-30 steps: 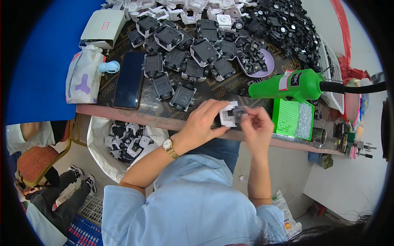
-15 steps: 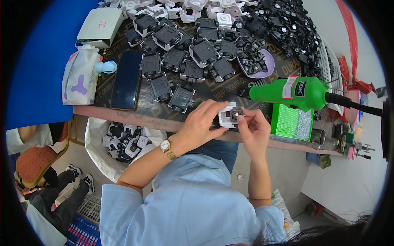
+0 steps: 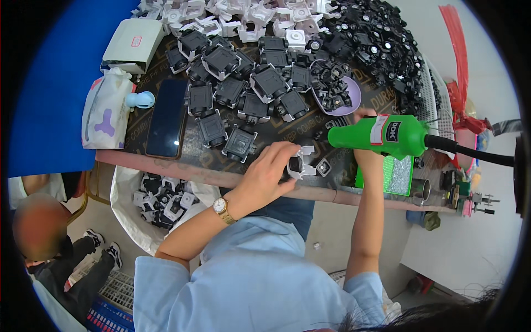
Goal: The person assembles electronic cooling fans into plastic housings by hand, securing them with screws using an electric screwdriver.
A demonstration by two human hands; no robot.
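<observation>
My left hand [image 3: 270,170], wearing a gold watch, is closed around a white plastic bracket [image 3: 299,164] with a dark inside, at the table's front edge. Just right of the bracket, a small dark square part with a pale rim [image 3: 323,167] lies on the table. Fingers of my right hand [image 3: 363,113] show beyond a green electric screwdriver [image 3: 381,136], which hides most of that hand. Whether those fingers hold anything cannot be seen. A lilac dish [image 3: 354,95] of small black parts stands near them.
Black-and-white assembled units [image 3: 212,128] are heaped mid-table, with white brackets [image 3: 260,12] and black parts [image 3: 381,50] behind. A phone [image 3: 166,119] and wipes pack [image 3: 108,110] lie left. A green screw tray [image 3: 399,176] sits right. A person's shoes [image 3: 113,254] show lower left.
My right hand has left the bracket and reached forward, behind the screwdriver. The small square part it held against the bracket now lies on the table. My left hand keeps the bracket.
</observation>
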